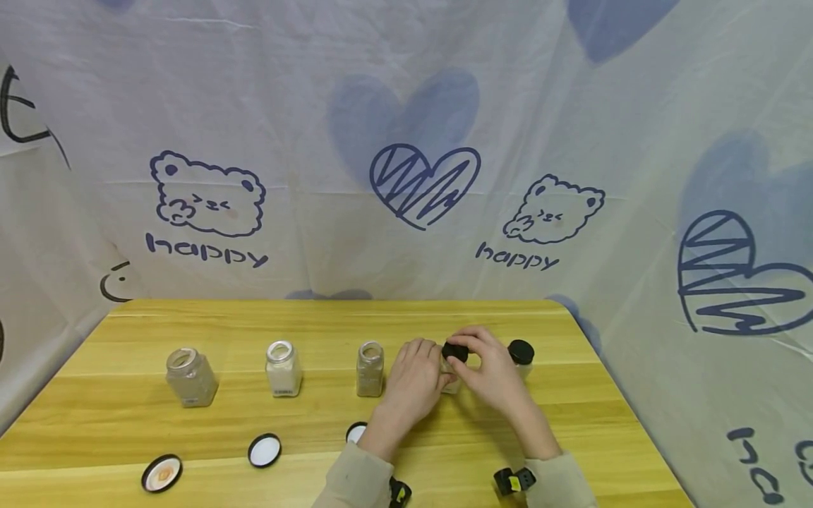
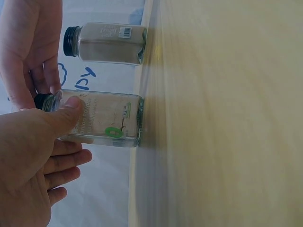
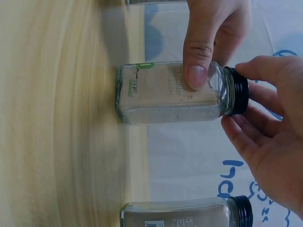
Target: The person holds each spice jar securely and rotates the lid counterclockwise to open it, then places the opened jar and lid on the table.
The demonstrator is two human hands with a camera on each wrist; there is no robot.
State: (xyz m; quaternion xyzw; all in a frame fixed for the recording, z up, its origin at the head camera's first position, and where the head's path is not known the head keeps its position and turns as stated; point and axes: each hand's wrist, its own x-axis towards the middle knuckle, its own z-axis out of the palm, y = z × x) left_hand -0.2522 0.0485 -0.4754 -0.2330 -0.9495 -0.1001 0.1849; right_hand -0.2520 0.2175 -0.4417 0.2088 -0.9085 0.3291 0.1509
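Observation:
A glass spice jar of pale powder, its label reading onion powder, stands upright on the table. My left hand grips its body, thumb across the label in the left wrist view. My right hand pinches the black lid on its top with thumb and fingers. The lid sits on the jar's neck; how tightly it is screwed, I cannot tell. Just right of my right hand is another jar with a black lid, its body partly hidden in the head view.
Three lidless jars stand to the left: a brownish one, a whitish one and a greyish one. Nearer lie upturned lids, one stained, one white inside, another partly behind my left arm. A printed cloth hangs behind.

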